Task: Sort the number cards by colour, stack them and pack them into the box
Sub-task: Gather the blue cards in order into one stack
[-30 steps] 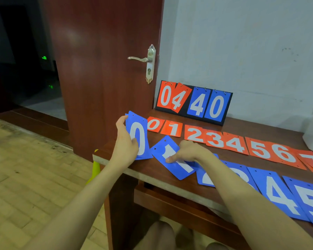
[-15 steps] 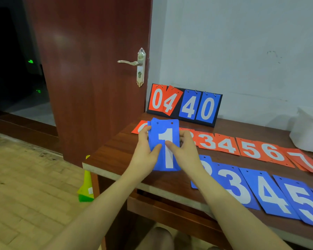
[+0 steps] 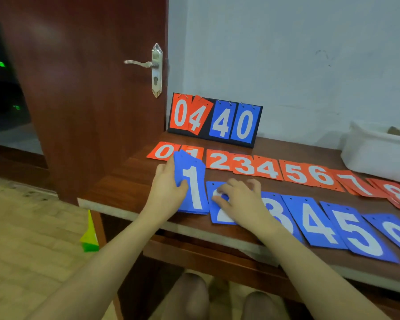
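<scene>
My left hand point(image 3: 166, 188) grips a small stack of blue cards with the blue 1 card point(image 3: 193, 185) on top, held tilted at the table's left end. My right hand point(image 3: 238, 197) lies flat on the blue 2 card point(image 3: 219, 215), fingers spread over its upper half. To the right, the blue cards 3 point(image 3: 280, 215), 4 point(image 3: 316, 225) and 5 point(image 3: 358, 236) lie overlapping in a row on the table. Behind them runs a row of orange cards point(image 3: 266, 168) from 0 to 8. A white box point(image 3: 376, 155) stands at the back right.
A black scoreboard stand point(image 3: 215, 120) showing 04 40 leans at the wall behind the cards. The wooden table's front edge point(image 3: 125, 211) runs under my wrists. A brown door point(image 3: 90, 88) with a metal handle stands left of the table. A yellow-green cone point(image 3: 89, 236) sits on the floor.
My right hand let go of the blue 1 card and dropped onto the blue 2 card. My left hand keeps the blue stack, now lower and tilted.
</scene>
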`<state>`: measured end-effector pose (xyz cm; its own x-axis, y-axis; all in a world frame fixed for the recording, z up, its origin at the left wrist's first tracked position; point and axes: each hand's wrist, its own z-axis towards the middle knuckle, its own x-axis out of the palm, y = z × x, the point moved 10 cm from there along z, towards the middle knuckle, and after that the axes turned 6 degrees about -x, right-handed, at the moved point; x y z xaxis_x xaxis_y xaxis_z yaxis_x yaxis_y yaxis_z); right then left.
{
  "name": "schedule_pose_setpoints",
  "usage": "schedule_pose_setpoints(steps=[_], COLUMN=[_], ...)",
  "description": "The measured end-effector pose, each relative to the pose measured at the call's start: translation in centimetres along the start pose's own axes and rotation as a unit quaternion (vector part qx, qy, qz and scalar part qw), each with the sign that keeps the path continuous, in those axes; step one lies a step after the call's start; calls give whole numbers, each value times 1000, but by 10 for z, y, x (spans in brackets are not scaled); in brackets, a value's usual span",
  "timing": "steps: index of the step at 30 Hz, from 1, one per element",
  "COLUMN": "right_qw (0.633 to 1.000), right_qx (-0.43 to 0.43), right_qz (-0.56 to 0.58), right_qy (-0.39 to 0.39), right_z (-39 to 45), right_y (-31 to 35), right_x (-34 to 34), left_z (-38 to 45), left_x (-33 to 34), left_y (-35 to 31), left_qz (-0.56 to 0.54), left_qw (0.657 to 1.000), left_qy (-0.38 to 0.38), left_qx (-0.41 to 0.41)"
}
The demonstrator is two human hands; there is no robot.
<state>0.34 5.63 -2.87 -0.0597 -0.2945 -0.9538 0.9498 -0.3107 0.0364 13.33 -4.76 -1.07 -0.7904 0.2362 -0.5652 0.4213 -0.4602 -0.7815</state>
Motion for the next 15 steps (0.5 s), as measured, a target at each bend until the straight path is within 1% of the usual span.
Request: schedule_pose_setpoints(steps=[3,4,6,7,8,10,11,12,13,15], right_qw=[997,995,989,986,986,984,981,980,981,980], right_qx=[-12,-25,-38,-50,-77,-140,-158,-164,-157,-94], right_qz=[74,96,133,134,116,85,90,103,114,136], right_qy=[-5,6,58,80,86,72,67,52,15,-109], right_z=[-11,-19,-37,-45,-51,-59,-63,-66,-68,-70], right_y=[10,13,16,19,23,33,37,38,35,19], right_x=[-4,-5,-4,-4,-6,-12,-15,-18,-23,-39], left_z=[-12,-17,-24,-27,-31,-36,-37,-39,-39,-41], left_x=[-13,-17,-20,-21,-21,-22,-24,-25,-27,-29], left_y=[7,10,15,16,16,13,13,14,17,22], left_qz=[-5,-3,3,5,6,3,2,4,4,7], left_qw=[1000,1000,1000,1000,999,999,999,998,998,998], left_qy=[-20,-23,-27,-31,-34,-45,-51,-54,-57,-55], left_qx=[14,11,1,-2,-1,10,13,9,3,-15])
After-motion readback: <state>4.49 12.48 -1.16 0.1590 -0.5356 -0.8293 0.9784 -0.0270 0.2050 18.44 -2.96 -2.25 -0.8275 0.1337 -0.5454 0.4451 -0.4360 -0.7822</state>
